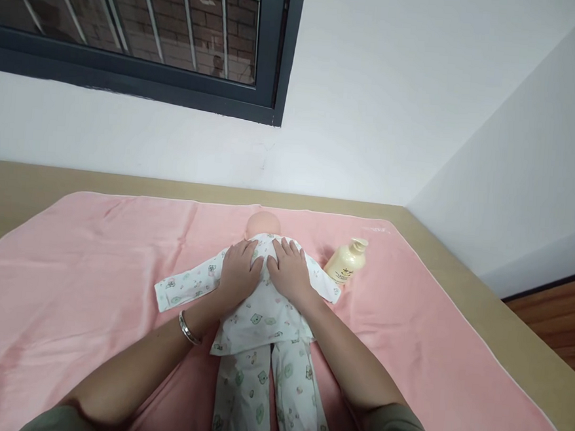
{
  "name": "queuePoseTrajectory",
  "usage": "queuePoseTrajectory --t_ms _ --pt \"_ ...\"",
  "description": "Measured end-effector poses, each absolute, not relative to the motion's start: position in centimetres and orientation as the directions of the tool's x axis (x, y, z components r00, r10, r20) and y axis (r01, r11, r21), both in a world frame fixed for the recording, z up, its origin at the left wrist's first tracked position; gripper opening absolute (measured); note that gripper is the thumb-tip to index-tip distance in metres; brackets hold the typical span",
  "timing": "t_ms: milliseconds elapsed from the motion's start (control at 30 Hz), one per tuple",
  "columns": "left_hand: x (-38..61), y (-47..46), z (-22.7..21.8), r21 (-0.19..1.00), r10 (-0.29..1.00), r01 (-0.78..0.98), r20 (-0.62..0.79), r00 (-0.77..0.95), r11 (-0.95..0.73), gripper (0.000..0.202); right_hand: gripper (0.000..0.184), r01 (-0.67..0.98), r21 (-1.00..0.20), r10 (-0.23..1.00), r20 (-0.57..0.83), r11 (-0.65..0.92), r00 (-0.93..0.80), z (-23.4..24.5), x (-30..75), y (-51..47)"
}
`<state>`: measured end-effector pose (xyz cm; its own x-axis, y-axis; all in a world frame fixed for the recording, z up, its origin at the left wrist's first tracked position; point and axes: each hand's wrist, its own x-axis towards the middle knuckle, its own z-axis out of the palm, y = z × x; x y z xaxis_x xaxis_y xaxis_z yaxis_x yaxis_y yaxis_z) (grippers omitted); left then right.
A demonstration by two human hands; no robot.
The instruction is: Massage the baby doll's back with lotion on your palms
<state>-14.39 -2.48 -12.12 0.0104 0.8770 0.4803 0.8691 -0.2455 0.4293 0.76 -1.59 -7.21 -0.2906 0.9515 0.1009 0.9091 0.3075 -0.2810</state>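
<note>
A baby doll [263,224] lies on a pink towel [91,274], head away from me, dressed in a white printed top and trousers [265,319]. My left hand [238,269] rests flat on the doll's upper body, on its left side, fingers stretched out. My right hand [290,269] lies flat beside it on the other side of the chest, fingers also extended. Neither hand holds anything. A silver bracelet [188,330] circles my left wrist. The doll's sleeves spread out to both sides.
A cream pump bottle [347,260] lies tilted on the towel just right of the doll's sleeve. The towel covers a tan surface [483,301] set against white walls, with a barred window [133,27] above. Wooden floor [560,326] shows at the right.
</note>
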Motion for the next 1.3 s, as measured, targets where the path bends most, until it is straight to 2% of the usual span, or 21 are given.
queuePoseTrajectory --t_ms 100,233,433,500,633,733,833,900,1100,1167,1300 --pt "-14.4 -2.7 -11.9 0.411 0.861 0.877 0.509 0.006 -0.249 0.042 0.053 0.923 -0.234 0.952 0.108 0.305 -0.287 -6.5 0.8 -2.4" --pt "-13.9 -3.8 -11.1 0.309 0.817 0.910 0.574 0.054 -0.277 0.036 0.050 0.954 -0.155 0.966 0.083 0.256 -0.246 -5.4 1.2 -2.6" --pt "-13.5 -4.5 -10.0 0.233 0.804 0.900 0.566 0.182 -0.368 0.031 0.055 0.930 -0.182 0.947 0.088 0.320 -0.309 -6.1 1.1 -0.9" --pt "-14.1 -3.6 -9.7 0.277 0.837 0.898 0.525 0.158 -0.343 0.030 0.052 0.916 -0.153 0.928 0.112 0.371 -0.356 -6.4 0.6 -1.9" --pt "-15.1 -2.1 -9.7 0.438 0.913 0.866 0.404 0.051 -0.242 0.033 0.049 0.862 -0.069 0.861 0.135 0.502 -0.490 -6.1 -0.1 -5.0" --pt "-14.5 -3.0 -10.2 0.391 0.906 0.895 0.421 0.031 -0.212 0.037 0.045 0.865 -0.121 0.872 0.115 0.487 -0.475 -5.5 0.2 -4.6" --pt "-13.5 -4.7 -10.5 0.278 0.871 0.931 0.486 0.074 -0.234 0.041 0.051 0.920 -0.210 0.943 0.024 0.330 -0.333 -5.1 1.1 -2.0" --pt "-13.4 -5.0 -10.5 0.263 0.868 0.930 0.487 0.102 -0.257 0.040 0.056 0.933 -0.233 0.956 -0.040 0.274 -0.291 -5.0 1.4 -1.0" --pt "-15.3 -2.4 -10.2 0.389 0.919 0.895 0.391 0.056 -0.220 0.040 0.052 0.903 -0.140 0.913 0.025 0.407 -0.407 -4.7 0.2 -5.1" --pt "-15.1 -2.5 -10.3 0.369 0.914 0.901 0.400 0.070 -0.230 0.041 0.049 0.905 -0.139 0.915 0.036 0.402 -0.402 -4.5 0.0 -5.4" --pt "-13.6 -4.9 -10.4 0.274 0.882 0.925 0.456 0.116 -0.264 0.044 0.045 0.906 -0.253 0.937 0.008 0.340 -0.350 -4.6 0.8 -2.4"
